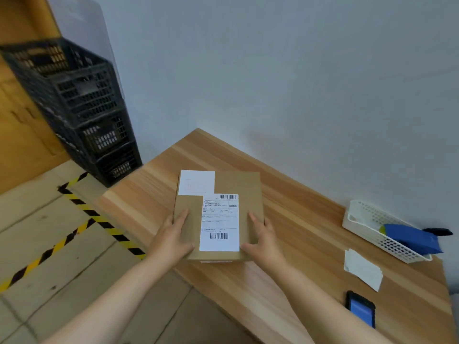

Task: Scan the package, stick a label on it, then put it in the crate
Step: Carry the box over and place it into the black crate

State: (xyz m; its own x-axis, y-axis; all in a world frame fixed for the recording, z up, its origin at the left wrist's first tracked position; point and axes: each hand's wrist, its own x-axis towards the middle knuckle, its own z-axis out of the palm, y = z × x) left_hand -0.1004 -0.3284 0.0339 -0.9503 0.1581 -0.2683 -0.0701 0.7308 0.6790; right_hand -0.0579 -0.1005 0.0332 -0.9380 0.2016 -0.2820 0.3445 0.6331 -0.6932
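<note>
A flat brown cardboard package (238,184) lies on the wooden table (285,274) near its left edge. Two white labels are on its top: a printed shipping label (219,223) with barcodes and a nearly blank one (196,182) at the far left corner. My left hand (172,240) grips the package's near left side, thumb on top. My right hand (263,240) grips the near right side. A stack of black slatted crates (82,108) stands on the floor to the far left, against the wall.
A white perforated basket (365,219) holding a blue object (412,238) sits at the table's right, by the wall. White label sheets (362,269) lie in front of it. A black handheld scanner (361,309) with a lit blue screen lies nearer. Yellow-black floor tape (82,207) runs left.
</note>
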